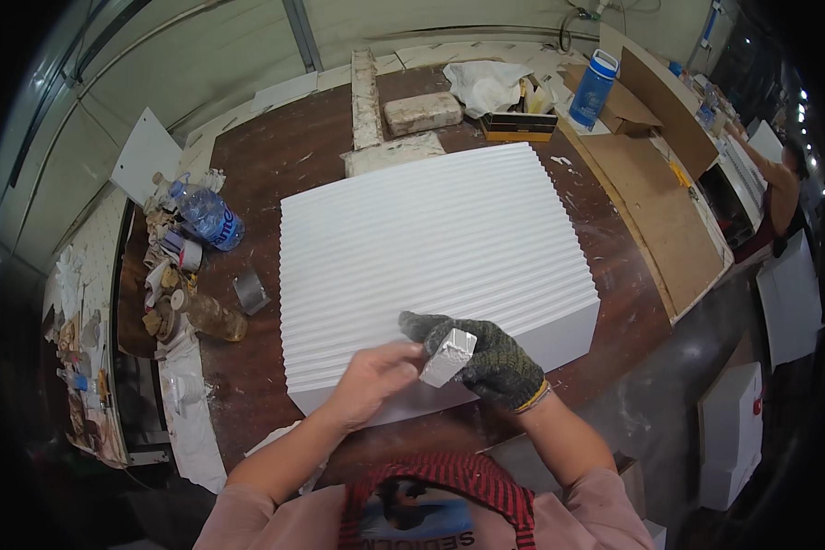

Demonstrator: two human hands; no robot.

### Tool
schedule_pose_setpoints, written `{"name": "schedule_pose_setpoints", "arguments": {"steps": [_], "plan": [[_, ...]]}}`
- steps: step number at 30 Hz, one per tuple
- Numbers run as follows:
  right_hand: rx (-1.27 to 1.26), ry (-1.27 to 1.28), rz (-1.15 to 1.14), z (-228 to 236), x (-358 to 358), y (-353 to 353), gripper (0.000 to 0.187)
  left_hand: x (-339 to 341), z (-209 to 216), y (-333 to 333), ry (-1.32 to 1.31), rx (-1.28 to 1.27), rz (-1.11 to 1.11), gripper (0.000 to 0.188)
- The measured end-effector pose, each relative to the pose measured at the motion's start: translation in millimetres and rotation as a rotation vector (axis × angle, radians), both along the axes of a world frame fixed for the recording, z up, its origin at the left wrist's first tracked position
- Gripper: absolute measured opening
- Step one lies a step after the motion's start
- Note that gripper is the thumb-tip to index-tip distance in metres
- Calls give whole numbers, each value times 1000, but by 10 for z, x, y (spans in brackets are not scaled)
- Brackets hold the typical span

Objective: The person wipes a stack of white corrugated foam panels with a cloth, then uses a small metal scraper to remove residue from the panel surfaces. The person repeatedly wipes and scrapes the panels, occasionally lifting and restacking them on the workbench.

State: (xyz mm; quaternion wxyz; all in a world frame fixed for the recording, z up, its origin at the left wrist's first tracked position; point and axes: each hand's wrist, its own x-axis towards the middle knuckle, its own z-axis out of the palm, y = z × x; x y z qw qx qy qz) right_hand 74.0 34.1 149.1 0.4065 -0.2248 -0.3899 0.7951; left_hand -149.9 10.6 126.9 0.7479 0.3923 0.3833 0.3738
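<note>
A large white panel with a ridged, corrugated top and smooth sides lies in front of me. Over its near edge my right hand, in a dark knitted glove, is closed around a small rectangular whitish-grey block with a rough, worn face. My left hand is bare and sits just left of the block. Its fingers are loosely bent and reach toward the block and glove; whether they touch cannot be made out. Nothing shows in the left hand.
On the brown table stand a clear plastic bottle, a murky jar and a grey metal scraper-like piece. Behind are a plaster-caked brick and a blue bottle. Cardboard lies right; another person works beyond.
</note>
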Motion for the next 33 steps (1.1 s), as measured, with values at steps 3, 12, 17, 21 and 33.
{"name": "schedule_pose_setpoints", "arguments": {"steps": [3, 12, 17, 21, 33], "plan": [[14, -120, 37, 8, 64, -23, 58, 166, -143, 31, -258, -76, -138, 37], [220, -502, -1090, -515, 1070, -272, 29, -74, -37, 1255, 726, 762, 60, 38], [53, -931, -1600, -1313, 1528, -297, 27, -75, -437, 2035, 1097, 1093, -73, 35], [151, -1265, -1520, -1859, 1477, -264, 33, 290, -584, 2343, 1042, 1101, -130, 33], [143, -1273, -1593, -2262, 1416, -221, 36, 2669, -619, 3377, 876, 1435, -300, 30]]}}
